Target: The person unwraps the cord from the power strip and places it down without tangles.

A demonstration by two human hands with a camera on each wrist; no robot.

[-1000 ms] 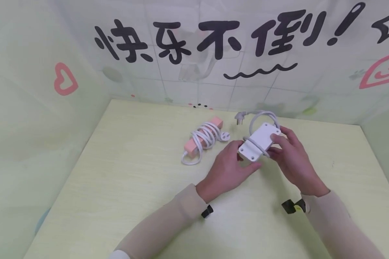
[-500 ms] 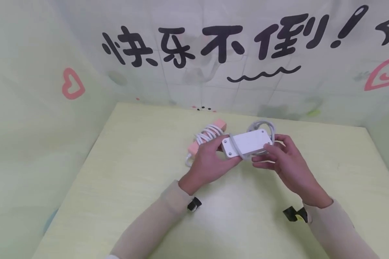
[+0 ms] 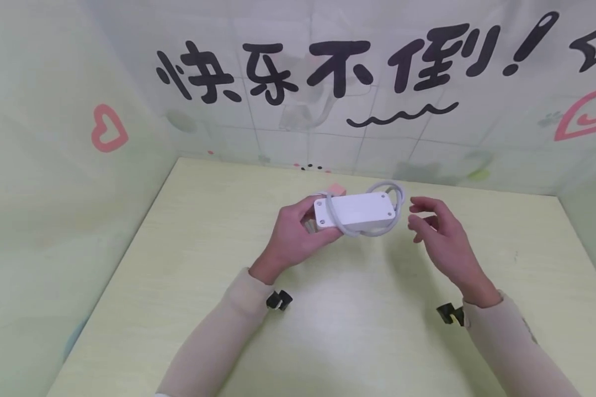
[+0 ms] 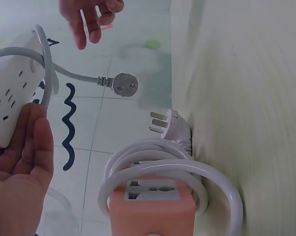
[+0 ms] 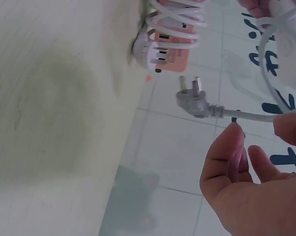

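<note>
Raised over the table, a white power strip (image 3: 360,208) is gripped at its left end by my left hand (image 3: 293,234). Its screwed underside faces the head camera, while the left wrist view shows the slotted socket side. A grey cord (image 3: 399,201) loops round the strip, and its grey plug (image 4: 124,84) dangles free. My right hand (image 3: 447,240) is just right of the cord loop, fingers loosely bent, holding nothing. Behind the white strip lies a pink power strip (image 4: 153,216) wrapped in white cord, mostly hidden from the head view.
The pale yellow table (image 3: 377,331) meets a printed backdrop (image 3: 278,138) with large dark characters at the back. A side sheet (image 3: 54,220) stands along the left edge. The pink strip's white plug (image 4: 175,128) rests near the backdrop.
The white power strip has moved left and turned closer to level, carried by my left hand. My right hand has let go of its right end, and the pink strip is now mostly covered.
</note>
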